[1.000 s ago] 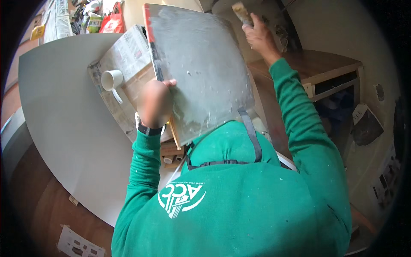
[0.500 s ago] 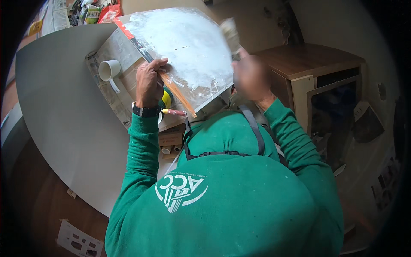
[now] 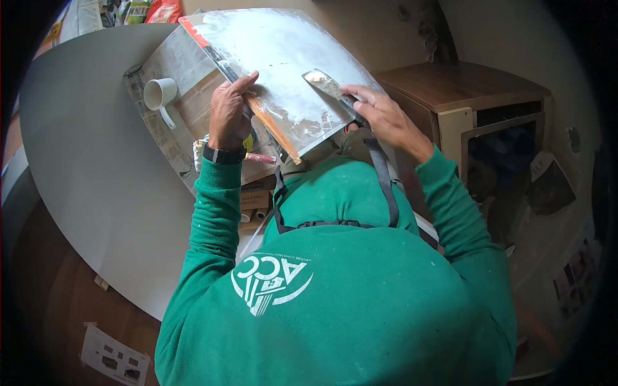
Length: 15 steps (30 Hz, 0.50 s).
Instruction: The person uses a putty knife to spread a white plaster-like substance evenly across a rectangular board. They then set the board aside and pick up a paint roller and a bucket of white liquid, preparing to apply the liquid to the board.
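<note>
My left hand [image 3: 228, 109] is closed on the left edge of a flat board [image 3: 270, 45], by an orange wooden strip [image 3: 273, 128]. The board's top face is streaked with white coating. A flat brush [image 3: 325, 83], pale at its tip, is gripped in my right hand [image 3: 380, 116] over the board's lower right part. Left of the board a white mug with a handle [image 3: 156, 95] stands on newspaper and cardboard [image 3: 177, 67]. Behind my left wrist are a red-handled tool [image 3: 261, 157] and something yellow, both partly hidden.
A large grey round-edged surface [image 3: 90, 148] extends on the left, with bags [image 3: 164, 9] at its far end. A brown wooden cabinet [image 3: 463, 83] with an open framed front stands at right. Cardboard and tubes [image 3: 254, 199] lie underneath. A dark bag [image 3: 550, 190] is at far right.
My right hand has come down with the brush from raised at the upper right to over the board. The board has tilted, its face now looking whiter, and my left hand has risen slightly.
</note>
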Motion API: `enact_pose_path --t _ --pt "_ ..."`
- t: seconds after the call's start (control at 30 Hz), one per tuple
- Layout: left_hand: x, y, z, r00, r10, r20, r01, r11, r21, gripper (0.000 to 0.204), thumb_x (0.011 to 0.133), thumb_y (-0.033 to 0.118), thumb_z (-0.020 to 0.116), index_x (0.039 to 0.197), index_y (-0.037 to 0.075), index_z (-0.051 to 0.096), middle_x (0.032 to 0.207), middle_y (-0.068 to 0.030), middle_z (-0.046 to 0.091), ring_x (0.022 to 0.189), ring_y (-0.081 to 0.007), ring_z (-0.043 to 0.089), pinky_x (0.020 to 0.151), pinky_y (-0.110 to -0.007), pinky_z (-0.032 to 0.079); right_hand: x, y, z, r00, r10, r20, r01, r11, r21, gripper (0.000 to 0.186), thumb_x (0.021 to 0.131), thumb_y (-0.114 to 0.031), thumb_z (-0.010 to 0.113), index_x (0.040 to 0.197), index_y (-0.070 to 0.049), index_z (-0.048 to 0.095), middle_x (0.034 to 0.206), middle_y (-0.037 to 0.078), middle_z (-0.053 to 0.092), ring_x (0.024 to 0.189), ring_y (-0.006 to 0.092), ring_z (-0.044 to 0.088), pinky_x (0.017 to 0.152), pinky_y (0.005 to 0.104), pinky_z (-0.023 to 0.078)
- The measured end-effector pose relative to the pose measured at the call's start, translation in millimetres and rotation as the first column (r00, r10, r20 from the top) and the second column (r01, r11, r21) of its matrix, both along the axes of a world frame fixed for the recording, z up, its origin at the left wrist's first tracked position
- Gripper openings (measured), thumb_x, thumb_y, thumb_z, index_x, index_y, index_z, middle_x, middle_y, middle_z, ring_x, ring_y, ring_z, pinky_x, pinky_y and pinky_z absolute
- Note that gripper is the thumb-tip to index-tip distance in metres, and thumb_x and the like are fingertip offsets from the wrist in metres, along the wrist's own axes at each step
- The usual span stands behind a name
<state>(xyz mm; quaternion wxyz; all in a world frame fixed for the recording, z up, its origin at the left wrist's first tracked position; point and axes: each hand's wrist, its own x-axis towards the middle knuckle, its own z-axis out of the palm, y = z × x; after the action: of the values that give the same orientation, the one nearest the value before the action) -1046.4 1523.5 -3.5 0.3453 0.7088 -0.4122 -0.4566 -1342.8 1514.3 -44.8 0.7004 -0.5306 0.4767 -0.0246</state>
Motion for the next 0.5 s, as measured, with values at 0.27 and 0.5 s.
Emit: enact_pose_path --t 0.27,0.5 --pt "-20 -3 7 0.781 0.385 -0.491 -0.264 0.917 0.299 0.014 0.091 0.016 0.064 0.086 0.005 0.059 0.075 -0.0021 0.061 0.065 -0.0082 0.057 0.06 -0.024 0.046 56 -28 18 0.982 0.116 0.15 -0.083 0.974 -0.213 0.052 0.092 -0.03 0.048 0.137 -0.003 0.048 0.114 0.021 0.062 0.093 0.0284 0.062 0.084 0.0356 0.048" --pt "-15 1 1 0.791 0.388 -0.474 -0.287 0.918 0.273 0.027 0.095 0.029 0.06 0.096 0.002 0.059 0.082 -0.0038 0.064 0.066 -0.0119 0.061 0.062 -0.027 0.05 38 -3 58 0.954 0.184 0.236 -0.061 0.891 -0.45 0.044 0.094 -0.02 0.043 0.131 0.001 0.051 0.096 0.024 0.065 0.077 0.0323 0.063 0.077 0.0392 0.05"
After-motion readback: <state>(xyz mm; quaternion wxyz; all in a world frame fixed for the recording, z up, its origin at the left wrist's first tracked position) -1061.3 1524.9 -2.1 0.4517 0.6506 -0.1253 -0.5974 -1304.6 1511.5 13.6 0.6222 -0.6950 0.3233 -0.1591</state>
